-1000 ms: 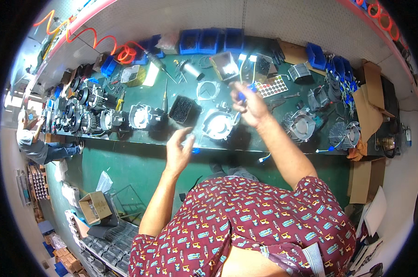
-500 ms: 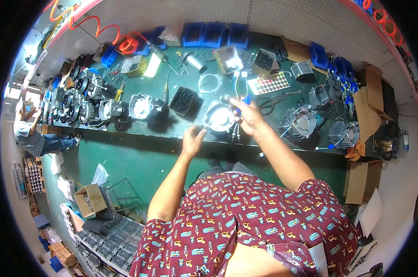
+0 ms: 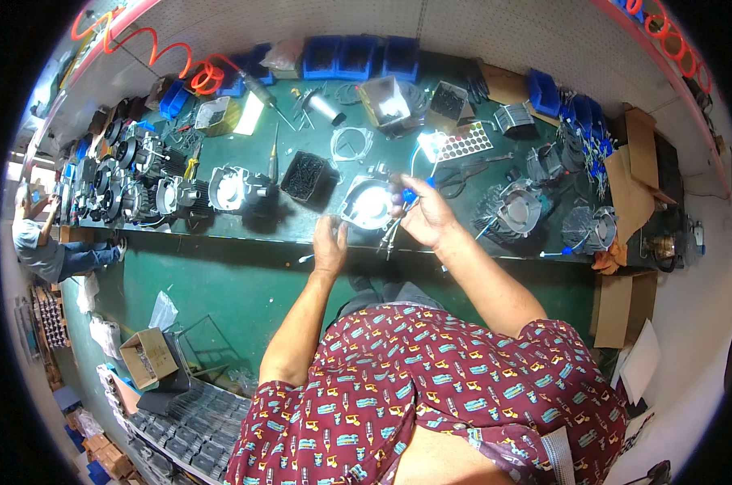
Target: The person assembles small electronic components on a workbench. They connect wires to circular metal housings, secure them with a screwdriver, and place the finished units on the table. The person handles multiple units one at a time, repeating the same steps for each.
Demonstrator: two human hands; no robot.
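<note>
A round metal motor housing (image 3: 369, 205) with a bright inner face lies near the bench's front edge, between my hands. My left hand (image 3: 330, 246) is at its left lower side, fingers curled together; a white-tipped wire (image 3: 305, 259) sticks out beside it, and my fingers hide the rest. My right hand (image 3: 428, 217) is over the housing's right side, its fingers pinched around wires with a blue piece (image 3: 411, 195) on them. Below those fingers hang several thin leads (image 3: 389, 239). From the blue piece, pale wires run up toward a sticker sheet.
A bin of black screws (image 3: 306, 176) stands left of the housing, beside more motor units (image 3: 235, 189). To the right lie scissors (image 3: 453, 182) and finned motors (image 3: 518, 212). Blue bins (image 3: 358, 56) line the back. Another person (image 3: 46, 234) sits far left.
The view has shifted, so the bench things sit further left. My left hand is closer to the housing, and a white wire tip now shows beside it. My right hand keeps its grip.
</note>
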